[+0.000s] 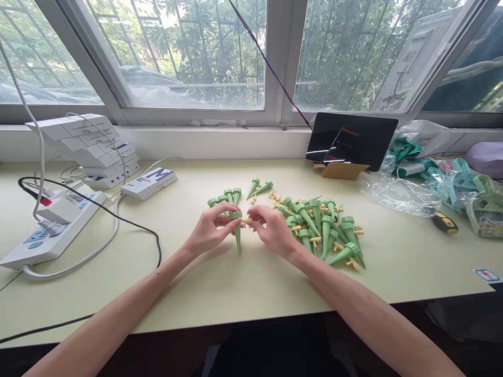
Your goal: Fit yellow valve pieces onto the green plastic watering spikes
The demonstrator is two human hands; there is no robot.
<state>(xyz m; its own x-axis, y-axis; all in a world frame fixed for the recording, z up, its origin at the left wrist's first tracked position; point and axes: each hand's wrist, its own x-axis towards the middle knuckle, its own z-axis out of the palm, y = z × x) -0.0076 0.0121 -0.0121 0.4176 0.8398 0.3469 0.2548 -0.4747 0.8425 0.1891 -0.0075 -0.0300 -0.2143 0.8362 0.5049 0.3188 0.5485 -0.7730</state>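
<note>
My left hand [214, 228] pinches a green plant watering spike [238, 238] by its capped top, the pointed end hanging downward. Facing it, my right hand [273, 228] grips a small yellow valve [247, 222] between thumb and fingers, right beside the spike's cap. Whether the valve touches the cap I cannot tell. Behind my left hand several green spikes [228, 195] lie in a row, partly covered by the fingers. Two more spikes [259, 187] lie farther back with a yellow piece near them. To the right of my right hand spreads a pile of green spikes [326, 225] mixed with yellow valves [315, 241].
White boxes [98, 149] are stacked at the left, one box [150, 183] lying apart. A power strip [51, 233] with cables sits at the left edge. A tablet [351, 141] leans on a cardboard stand. Plastic wrap [408, 193], clips and a yellow-black tool [445, 222] lie right.
</note>
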